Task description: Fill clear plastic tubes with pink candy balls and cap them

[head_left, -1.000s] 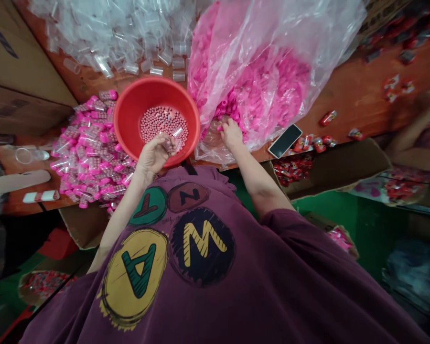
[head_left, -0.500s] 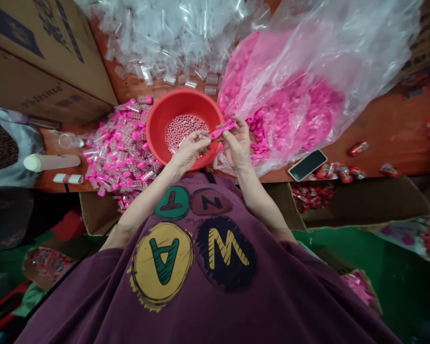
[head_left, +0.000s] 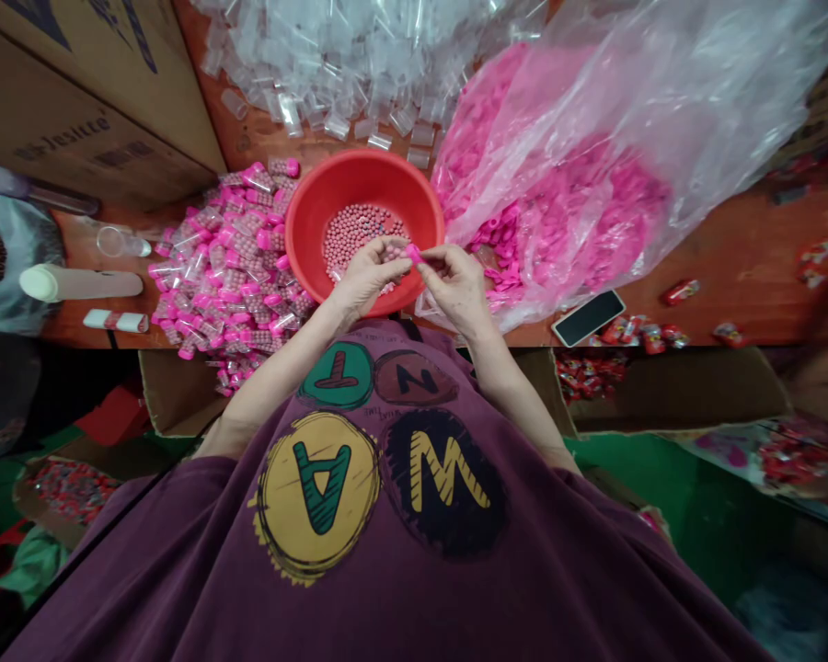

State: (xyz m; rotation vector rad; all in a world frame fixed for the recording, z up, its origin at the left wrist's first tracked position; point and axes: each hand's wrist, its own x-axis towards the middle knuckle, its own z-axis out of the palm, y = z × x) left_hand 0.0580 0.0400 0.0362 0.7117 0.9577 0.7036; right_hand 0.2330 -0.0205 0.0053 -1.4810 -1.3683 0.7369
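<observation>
Pink plastic shows between the two hands: one cap (head_left: 413, 253) sits over the near right part of the bowl, at the end of one bead-filled tube (head_left: 395, 251) that is largely hidden by fingers. The left hand (head_left: 369, 280) has its grip closed, thumb and fingers pinching the tube; the right hand (head_left: 461, 287) has its grip closed too, thumb and forefinger pressed on the cap. Whether the cap is fully seated, I cannot tell.

Beneath them stands one red bowl (head_left: 424, 198), its bottom covered with pink beads (head_left: 349, 225) too many to count. Left of it lies one heap of capped tubes (head_left: 238, 262), dozens at least, overlapping past counting. To the right is one clear plastic bag (head_left: 704, 101) of loose pink pieces (head_left: 603, 216), also uncountable. Behind the bowl spreads one pile of clear tubes (head_left: 359, 78).

Farther out on the orange bench (head_left: 745, 239) are one phone (head_left: 589, 318), one pale bottle (head_left: 86, 283) and, at the left, one large cardboard box (head_left: 152, 124).
</observation>
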